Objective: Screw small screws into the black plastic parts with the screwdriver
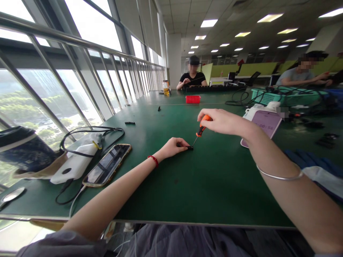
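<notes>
My left hand [174, 146] rests on the green table [203, 178] and pinches a small black part [189, 147] against the surface. My right hand [218, 121] grips the orange handle of a small screwdriver [201, 129]. The screwdriver slants down to the left, and its tip meets the black part. A red string circles my left wrist and a thin silver bangle my right forearm.
A phone [108, 165], white power bank [75, 164] with black cable and a dark bag [24, 150] lie at left. A phone on a stand [265, 123] is right. Small black parts [130, 123], a red tray [193, 99] and a green basket [270, 95] lie further off. Two people sit at the far end.
</notes>
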Action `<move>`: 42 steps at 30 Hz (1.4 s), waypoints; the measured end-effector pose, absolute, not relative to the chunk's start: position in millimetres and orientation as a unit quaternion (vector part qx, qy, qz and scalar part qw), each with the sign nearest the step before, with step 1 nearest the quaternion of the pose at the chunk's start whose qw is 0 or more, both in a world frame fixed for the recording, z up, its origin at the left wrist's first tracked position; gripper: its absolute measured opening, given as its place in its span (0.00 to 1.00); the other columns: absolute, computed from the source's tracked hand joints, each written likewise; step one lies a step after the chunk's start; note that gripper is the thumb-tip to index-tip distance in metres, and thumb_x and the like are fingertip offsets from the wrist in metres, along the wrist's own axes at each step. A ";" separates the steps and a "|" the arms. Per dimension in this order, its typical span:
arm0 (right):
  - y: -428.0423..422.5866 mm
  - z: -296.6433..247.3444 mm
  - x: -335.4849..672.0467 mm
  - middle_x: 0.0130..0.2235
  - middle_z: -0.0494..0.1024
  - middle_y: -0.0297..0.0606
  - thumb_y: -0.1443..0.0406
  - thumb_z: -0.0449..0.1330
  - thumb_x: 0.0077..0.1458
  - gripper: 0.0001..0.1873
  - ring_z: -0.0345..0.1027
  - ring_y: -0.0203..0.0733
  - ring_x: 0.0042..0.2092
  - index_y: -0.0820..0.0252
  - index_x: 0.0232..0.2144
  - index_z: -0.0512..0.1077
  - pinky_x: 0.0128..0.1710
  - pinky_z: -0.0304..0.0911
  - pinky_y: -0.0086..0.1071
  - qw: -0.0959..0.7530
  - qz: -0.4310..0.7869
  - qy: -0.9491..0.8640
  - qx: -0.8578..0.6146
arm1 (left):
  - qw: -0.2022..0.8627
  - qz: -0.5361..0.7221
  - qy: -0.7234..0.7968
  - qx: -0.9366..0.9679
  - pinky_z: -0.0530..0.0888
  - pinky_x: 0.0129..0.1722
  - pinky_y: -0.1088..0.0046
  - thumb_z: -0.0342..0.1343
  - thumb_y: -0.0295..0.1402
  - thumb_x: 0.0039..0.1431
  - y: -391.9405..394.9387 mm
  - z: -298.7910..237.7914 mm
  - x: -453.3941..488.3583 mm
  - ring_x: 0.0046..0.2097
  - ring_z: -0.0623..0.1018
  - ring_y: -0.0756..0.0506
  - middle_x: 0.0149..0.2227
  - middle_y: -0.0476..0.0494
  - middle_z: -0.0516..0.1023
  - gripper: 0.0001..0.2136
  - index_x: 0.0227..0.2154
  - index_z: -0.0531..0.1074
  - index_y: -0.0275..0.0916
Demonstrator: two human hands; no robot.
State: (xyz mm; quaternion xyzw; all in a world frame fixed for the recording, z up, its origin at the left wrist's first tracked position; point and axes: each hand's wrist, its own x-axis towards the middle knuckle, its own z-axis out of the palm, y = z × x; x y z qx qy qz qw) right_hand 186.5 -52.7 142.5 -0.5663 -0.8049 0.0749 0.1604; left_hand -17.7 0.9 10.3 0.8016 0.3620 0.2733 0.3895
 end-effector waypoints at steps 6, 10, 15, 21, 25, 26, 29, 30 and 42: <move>-49.6 140.4 185.9 0.26 0.72 0.33 0.53 0.49 0.54 0.16 0.63 0.37 0.27 0.54 0.34 0.71 0.27 0.51 0.29 0.160 0.060 -0.806 -0.566 | 0.393 0.276 0.361 0.799 0.73 0.42 0.70 0.59 0.34 0.52 1.9 9.4 -17.6 0.37 0.77 0.47 0.37 0.40 0.80 0.10 0.35 0.76 0.32; -48.1 139.7 186.3 0.28 0.73 0.35 0.53 0.50 0.53 0.15 0.63 0.38 0.27 0.55 0.34 0.70 0.27 0.51 0.30 0.158 0.050 -0.795 -0.584 | 0.391 0.278 0.365 0.798 0.73 0.41 0.71 0.58 0.32 0.52 0.9 10.5 -17.2 0.36 0.77 0.47 0.35 0.39 0.80 0.09 0.34 0.76 0.30; -47.3 139.1 186.3 0.27 0.73 0.34 0.54 0.49 0.54 0.15 0.63 0.38 0.27 0.54 0.34 0.71 0.27 0.51 0.30 0.163 0.046 -0.799 -0.577 | 0.384 0.275 0.363 0.803 0.73 0.41 0.70 0.58 0.32 0.53 1.6 9.9 -17.7 0.37 0.77 0.47 0.37 0.39 0.80 0.09 0.35 0.76 0.31; -49.8 138.4 183.3 0.26 0.73 0.34 0.51 0.48 0.54 0.18 0.63 0.37 0.26 0.54 0.32 0.72 0.27 0.51 0.30 0.161 0.064 -0.798 -0.578 | 0.386 0.277 0.360 0.803 0.73 0.42 0.71 0.58 0.32 0.53 3.7 7.8 -18.3 0.37 0.77 0.47 0.37 0.39 0.80 0.10 0.35 0.76 0.31; -53.3 139.0 181.9 0.29 0.75 0.33 0.55 0.52 0.51 0.13 0.64 0.38 0.29 0.52 0.29 0.73 0.27 0.50 0.30 0.176 0.006 -0.802 -0.571 | 0.387 0.278 0.356 0.804 0.73 0.42 0.71 0.58 0.33 0.53 4.5 6.7 -18.4 0.38 0.77 0.47 0.37 0.40 0.80 0.10 0.35 0.76 0.31; -53.9 139.3 181.6 0.30 0.75 0.32 0.57 0.53 0.49 0.11 0.64 0.38 0.30 0.52 0.28 0.74 0.27 0.51 0.30 0.176 0.002 -0.805 -0.566 | 0.386 0.278 0.356 0.804 0.73 0.42 0.71 0.58 0.33 0.53 4.7 6.3 -18.5 0.37 0.77 0.47 0.37 0.40 0.80 0.10 0.35 0.76 0.31; -55.5 141.0 180.4 0.29 0.75 0.31 0.59 0.54 0.46 0.10 0.65 0.37 0.29 0.53 0.27 0.75 0.27 0.52 0.30 0.161 0.026 -0.818 -0.551 | 0.384 0.278 0.359 0.804 0.73 0.41 0.71 0.58 0.32 0.53 5.2 5.8 -18.5 0.37 0.77 0.47 0.37 0.39 0.80 0.10 0.35 0.76 0.31; -56.4 141.8 180.1 0.29 0.75 0.31 0.59 0.55 0.46 0.10 0.65 0.36 0.29 0.53 0.26 0.75 0.27 0.52 0.29 0.156 0.039 -0.824 -0.543 | 0.384 0.278 0.360 0.803 0.73 0.41 0.71 0.58 0.32 0.53 5.1 5.9 -18.4 0.37 0.77 0.47 0.37 0.39 0.80 0.09 0.35 0.76 0.31; -58.5 138.8 172.5 0.24 0.73 0.34 0.51 0.50 0.53 0.19 0.64 0.38 0.27 0.54 0.23 0.72 0.27 0.51 0.30 0.145 0.018 -0.819 -0.555 | 0.378 0.278 0.363 0.805 0.73 0.42 0.71 0.58 0.31 0.53 3.2 9.2 -18.3 0.37 0.77 0.47 0.37 0.40 0.80 0.09 0.34 0.76 0.32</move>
